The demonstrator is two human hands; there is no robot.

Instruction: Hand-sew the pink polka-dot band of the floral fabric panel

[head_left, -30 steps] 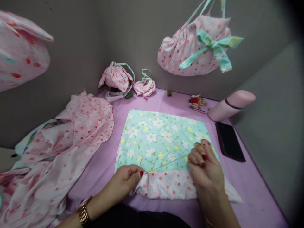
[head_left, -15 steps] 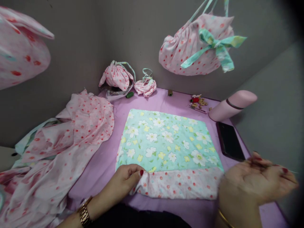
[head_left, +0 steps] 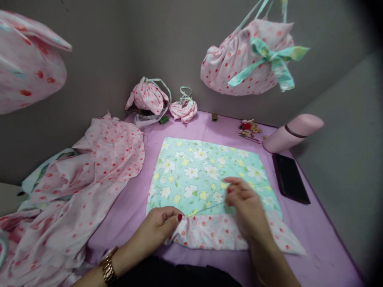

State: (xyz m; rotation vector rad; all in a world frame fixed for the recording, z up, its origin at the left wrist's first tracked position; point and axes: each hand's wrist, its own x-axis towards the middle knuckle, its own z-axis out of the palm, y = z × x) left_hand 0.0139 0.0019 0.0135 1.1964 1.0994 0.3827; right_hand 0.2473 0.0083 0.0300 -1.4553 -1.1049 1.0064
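The left hand (head_left: 160, 223) fingers pinch the floral cloth (head_left: 203, 175) at its seam; the right hand (head_left: 243, 205) fingers, blurred, hover bunched over it, grip unclear.

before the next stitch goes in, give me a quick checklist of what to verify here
1. Left hand pinning the fabric panel at the seam near its front left corner: ok.
2. Panel lying flat on the purple table: ok, though its front right corner sits a little skewed.
3. Thread running from the left fingertips toward the right hand: ok, a thin line shows.
4. Needle in the right hand: cannot tell, the hand is blurred.
5. Phone and pink bottle clear of the panel: ok, both sit off its right edge.
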